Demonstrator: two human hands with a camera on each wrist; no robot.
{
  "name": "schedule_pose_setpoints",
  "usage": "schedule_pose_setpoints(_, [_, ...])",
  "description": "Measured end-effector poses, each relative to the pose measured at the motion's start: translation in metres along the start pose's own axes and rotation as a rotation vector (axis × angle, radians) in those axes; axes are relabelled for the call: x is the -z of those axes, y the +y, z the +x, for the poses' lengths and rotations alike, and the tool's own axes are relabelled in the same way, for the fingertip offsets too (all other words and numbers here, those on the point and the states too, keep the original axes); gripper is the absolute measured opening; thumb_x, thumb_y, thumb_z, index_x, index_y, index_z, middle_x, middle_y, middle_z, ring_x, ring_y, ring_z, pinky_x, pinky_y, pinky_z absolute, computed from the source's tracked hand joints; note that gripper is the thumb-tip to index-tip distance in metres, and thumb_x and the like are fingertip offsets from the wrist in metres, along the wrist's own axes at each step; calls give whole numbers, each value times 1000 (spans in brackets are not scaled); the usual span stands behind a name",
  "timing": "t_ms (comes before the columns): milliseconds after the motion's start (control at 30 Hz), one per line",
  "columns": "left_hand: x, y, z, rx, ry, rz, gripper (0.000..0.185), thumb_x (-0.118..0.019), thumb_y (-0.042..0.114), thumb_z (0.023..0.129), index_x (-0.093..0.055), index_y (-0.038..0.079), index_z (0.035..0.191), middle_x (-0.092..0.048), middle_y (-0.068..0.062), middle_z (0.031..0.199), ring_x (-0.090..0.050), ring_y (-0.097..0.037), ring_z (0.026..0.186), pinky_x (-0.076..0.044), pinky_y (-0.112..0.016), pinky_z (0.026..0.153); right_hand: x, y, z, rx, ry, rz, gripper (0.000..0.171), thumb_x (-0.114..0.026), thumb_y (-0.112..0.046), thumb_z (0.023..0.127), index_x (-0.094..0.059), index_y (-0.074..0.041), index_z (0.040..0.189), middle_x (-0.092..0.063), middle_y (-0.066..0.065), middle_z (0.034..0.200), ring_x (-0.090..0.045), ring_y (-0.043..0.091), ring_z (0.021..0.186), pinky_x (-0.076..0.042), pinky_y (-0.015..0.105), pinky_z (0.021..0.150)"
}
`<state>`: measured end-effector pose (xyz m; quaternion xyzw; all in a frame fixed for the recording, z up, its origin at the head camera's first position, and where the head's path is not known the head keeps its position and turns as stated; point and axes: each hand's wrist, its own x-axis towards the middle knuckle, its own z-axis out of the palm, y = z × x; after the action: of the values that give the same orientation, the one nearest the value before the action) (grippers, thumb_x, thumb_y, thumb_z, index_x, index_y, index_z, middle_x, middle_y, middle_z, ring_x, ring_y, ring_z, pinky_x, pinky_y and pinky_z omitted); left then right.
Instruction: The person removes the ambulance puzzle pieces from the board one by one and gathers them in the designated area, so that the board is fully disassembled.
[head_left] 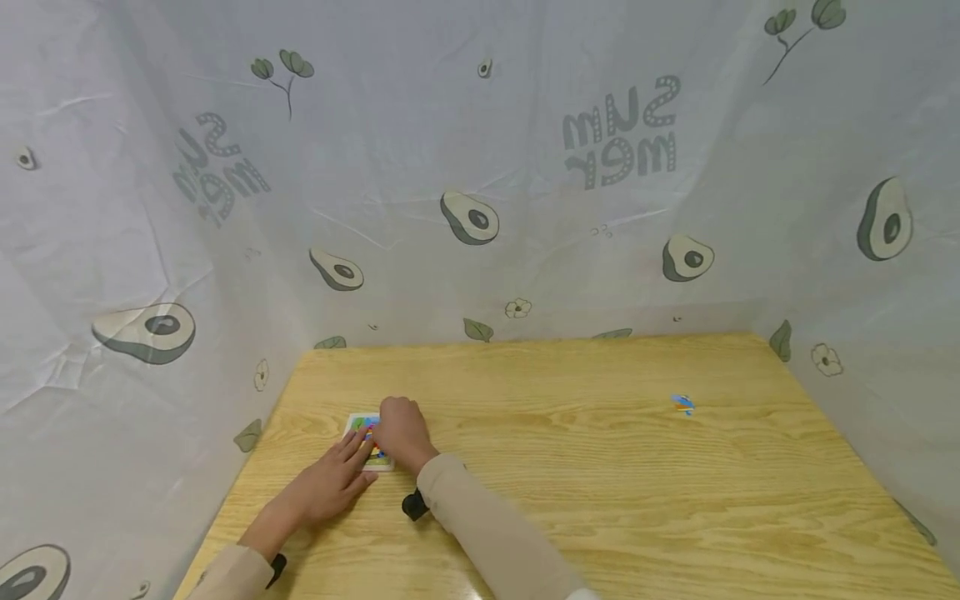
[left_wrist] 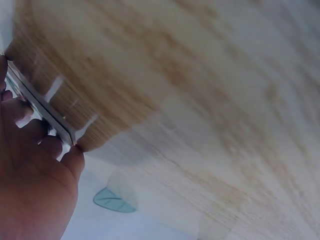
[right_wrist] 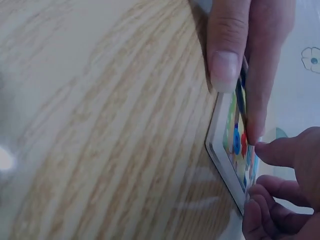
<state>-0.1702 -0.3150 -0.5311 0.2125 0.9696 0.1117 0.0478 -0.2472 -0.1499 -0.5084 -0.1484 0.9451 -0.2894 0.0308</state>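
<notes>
Fingers [right_wrist: 227, 45] of the right hand [head_left: 402, 432]: curled down onto the top face of the puzzle board [head_left: 369, 443], thumb at its edge. Left hand [head_left: 337, 479]: fingers nearly straight, tips pressing the board's near side at 7 o'clock. Puzzle board: small, white-framed, multicoloured, flat on the wooden table [head_left: 600, 467], left of centre. Loose blue piece [head_left: 682, 404]: at 3 o'clock, well apart. Backdrop: avocado-print cloth [head_left: 480, 167], 12 o'clock.

Mirrored "SUMMER" lettering twice on the avocado-print sheet [head_left: 480, 167], at left and upper right.
</notes>
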Motion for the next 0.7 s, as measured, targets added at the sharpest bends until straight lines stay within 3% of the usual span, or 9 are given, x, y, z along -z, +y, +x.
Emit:
schedule_pose_setpoints(200, [3,2,0,3,-11,2,66,-41,47,104,-21,14,157,-22,-15,164,-22,-39,151,-27,-58,119,-2,-2,0,-39,18,-67,30,-68,-24,91,-61,-16,62,-63,-3,67,-60,15,70,-49,26,66])
schedule_pose_setpoints(467, [2,3,0,10,-7,23,66,-39,49,104,-19,17,158,-20,-12,165,-22,-37,152,-27,-56,121,-3,0,1,-68,-12,34,32,-66,-20,90,-56,-16,59,-49,-4,56,-47,11,53,-37,23,46])
schedule_pose_setpoints(700, [2,3,1,21,-3,29,65,-38,50,104,-21,16,158,-22,-12,164,-23,-36,152,-27,-54,121,-3,2,2,-94,-43,95,29,-66,-18,90,-56,-15,62,-50,-3,59,-47,12,53,-37,24,45])
